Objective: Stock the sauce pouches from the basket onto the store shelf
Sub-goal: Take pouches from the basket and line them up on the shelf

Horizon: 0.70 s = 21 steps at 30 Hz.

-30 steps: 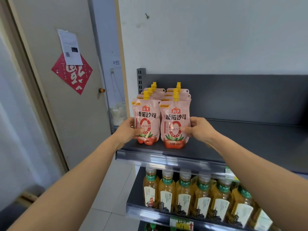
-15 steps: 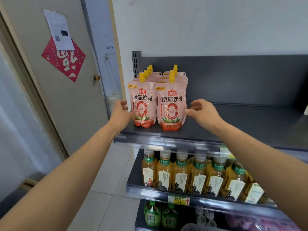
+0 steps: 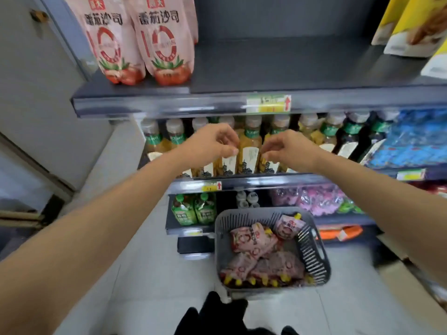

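Hovering level, left hand [image 3: 208,146] and right hand [image 3: 287,148] hold nothing — fingers loosely curled. Pouches [image 3: 254,240] lie jumbled in the basket [image 3: 312,252] directly below — slightly nearer the right hand; the shelf [image 3: 266,66] sits above.

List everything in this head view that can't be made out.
- Pink sauce pouches on the dark top shelf: spouts cut off by the top edge.
- Pink pouches piled in the grey plastic basket: count hidden by overlap.
- Yellow-green shelf price tag: print blurred.
- Yellow packages, upper right: cut by the frame.
- Amber drink bottles: labels partly behind the left hand and right hand.
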Tool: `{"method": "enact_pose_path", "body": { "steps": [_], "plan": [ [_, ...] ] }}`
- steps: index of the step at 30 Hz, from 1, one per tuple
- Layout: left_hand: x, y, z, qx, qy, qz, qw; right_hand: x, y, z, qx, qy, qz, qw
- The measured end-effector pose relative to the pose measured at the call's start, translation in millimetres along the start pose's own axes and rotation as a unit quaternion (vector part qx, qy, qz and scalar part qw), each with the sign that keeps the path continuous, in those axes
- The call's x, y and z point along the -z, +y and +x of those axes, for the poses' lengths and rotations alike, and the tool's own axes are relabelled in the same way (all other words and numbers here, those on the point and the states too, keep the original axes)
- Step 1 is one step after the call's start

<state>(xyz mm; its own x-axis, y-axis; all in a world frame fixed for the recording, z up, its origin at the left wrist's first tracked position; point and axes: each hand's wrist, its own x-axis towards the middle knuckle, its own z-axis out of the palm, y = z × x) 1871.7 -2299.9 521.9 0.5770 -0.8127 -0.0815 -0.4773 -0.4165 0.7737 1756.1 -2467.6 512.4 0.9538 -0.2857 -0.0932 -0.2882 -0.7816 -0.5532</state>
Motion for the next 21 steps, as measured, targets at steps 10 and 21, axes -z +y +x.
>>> {"method": "enact_pose_path", "body": {
  "steps": [10, 21],
  "plan": [
    [-154.1, -60.1, 26.3, 0.111, -0.158, 0.021, 0.981, -71.5, 133.8, -42.4, -0.143, -0.153, -0.070, 0.975],
    [-244.8, -156.2, 53.6, 0.239, -0.134, 0.008, 0.962, -142.3, 219.3, -24.6, -0.253, -0.162, -0.046, 0.953]
  ]
}}
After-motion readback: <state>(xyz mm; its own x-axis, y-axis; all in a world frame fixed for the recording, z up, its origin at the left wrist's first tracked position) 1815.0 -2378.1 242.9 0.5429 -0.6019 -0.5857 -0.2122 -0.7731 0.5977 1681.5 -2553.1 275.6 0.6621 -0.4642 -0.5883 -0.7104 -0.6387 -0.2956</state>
